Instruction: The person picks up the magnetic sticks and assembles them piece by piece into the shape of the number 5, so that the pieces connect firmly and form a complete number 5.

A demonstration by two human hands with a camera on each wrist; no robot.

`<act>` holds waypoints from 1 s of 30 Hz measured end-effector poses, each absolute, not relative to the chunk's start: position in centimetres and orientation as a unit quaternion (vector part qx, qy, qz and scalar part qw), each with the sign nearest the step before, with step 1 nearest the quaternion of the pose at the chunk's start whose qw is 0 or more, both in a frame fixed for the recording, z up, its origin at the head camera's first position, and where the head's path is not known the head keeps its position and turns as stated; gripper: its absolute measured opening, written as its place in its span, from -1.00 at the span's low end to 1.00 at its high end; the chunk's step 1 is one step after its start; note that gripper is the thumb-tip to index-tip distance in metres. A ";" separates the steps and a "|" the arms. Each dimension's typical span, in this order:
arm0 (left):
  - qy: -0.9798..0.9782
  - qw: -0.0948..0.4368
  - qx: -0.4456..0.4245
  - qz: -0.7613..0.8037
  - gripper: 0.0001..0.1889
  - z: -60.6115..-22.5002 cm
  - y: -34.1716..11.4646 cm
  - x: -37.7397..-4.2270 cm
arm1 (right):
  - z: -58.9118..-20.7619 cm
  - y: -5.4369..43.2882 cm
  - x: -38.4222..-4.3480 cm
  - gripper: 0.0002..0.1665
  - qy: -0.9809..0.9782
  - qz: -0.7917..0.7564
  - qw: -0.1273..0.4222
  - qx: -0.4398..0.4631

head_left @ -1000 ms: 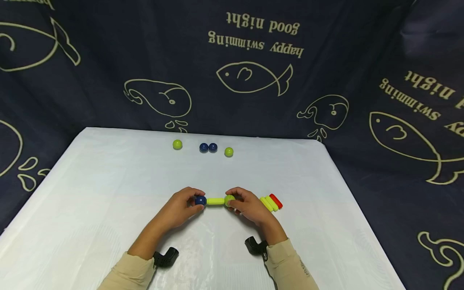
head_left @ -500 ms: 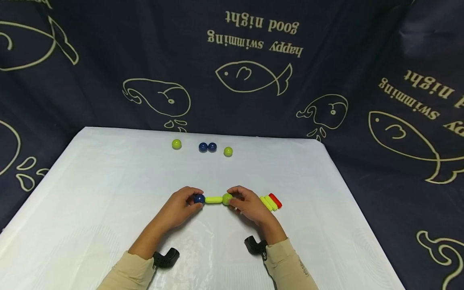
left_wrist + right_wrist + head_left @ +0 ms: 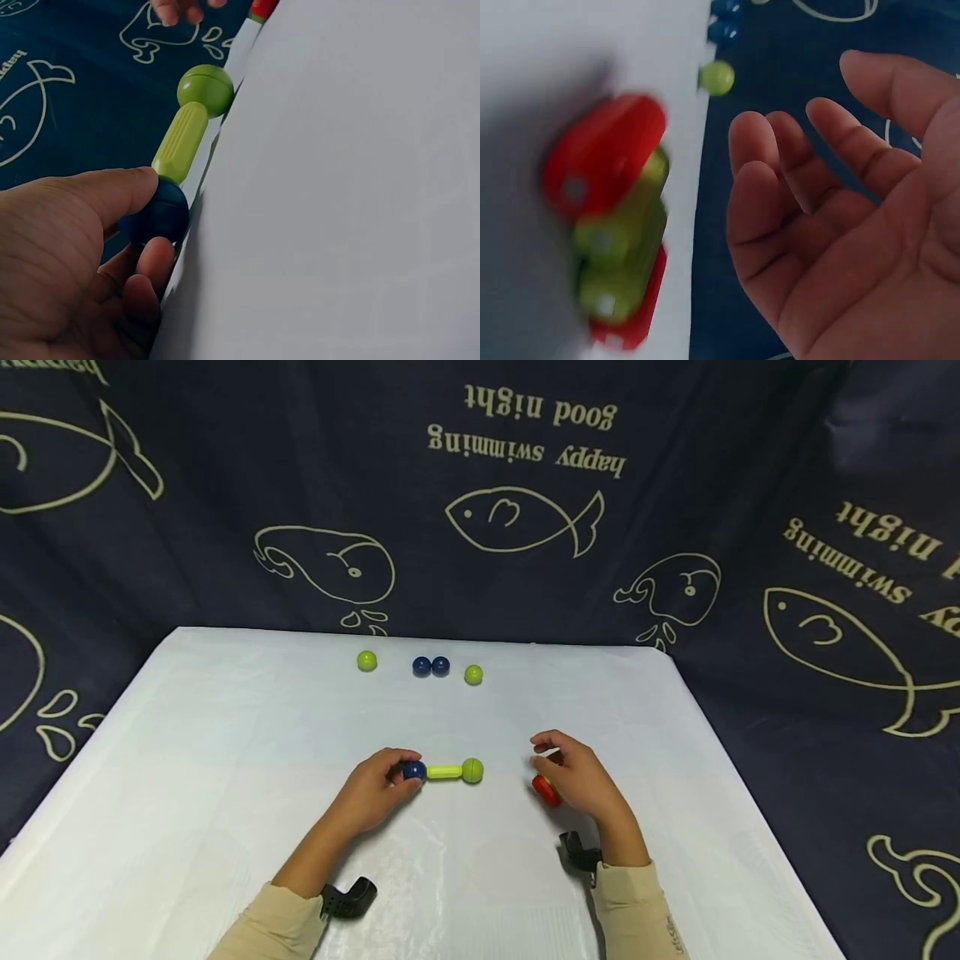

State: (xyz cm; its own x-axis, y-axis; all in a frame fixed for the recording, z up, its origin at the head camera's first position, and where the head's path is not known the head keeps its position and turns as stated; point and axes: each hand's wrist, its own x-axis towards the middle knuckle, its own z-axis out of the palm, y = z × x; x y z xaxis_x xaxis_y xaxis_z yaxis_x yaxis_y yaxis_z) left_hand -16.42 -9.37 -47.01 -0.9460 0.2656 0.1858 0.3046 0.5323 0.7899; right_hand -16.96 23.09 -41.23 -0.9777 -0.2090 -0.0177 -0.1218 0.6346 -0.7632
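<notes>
My left hand [image 3: 372,792] pinches a dark blue ball [image 3: 415,770] between thumb and fingers. From this ball a yellow-green magnetic rod [image 3: 444,772] runs right to a green ball [image 3: 472,770], the three joined end to end like a dumbbell. My right hand [image 3: 583,781] holds nothing, its fingers loosely bent. It hovers beside a small bundle of rods; in the right wrist view these are a red rod [image 3: 604,154], yellow-green rods [image 3: 619,251] and another red rod [image 3: 649,304] below, blurred. The head view shows mostly the red rod [image 3: 546,791], the others hidden behind the hand.
Along the back of the white table [image 3: 262,718] lie a green ball [image 3: 367,661], two touching blue balls [image 3: 431,667] and another green ball [image 3: 473,674]. A dark curtain [image 3: 337,460] with fish drawings hangs behind the table.
My right hand has let go of the green ball and moved right, over the rods. The red rod has shifted left and toward me. My left hand stays on the blue ball.
</notes>
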 end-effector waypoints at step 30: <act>-0.871 0.034 -0.144 -0.469 -0.61 -47.8 -9.6 -16.9 | -41.2 23.6 -13.9 -0.79 0.940 -0.295 0.082 -0.149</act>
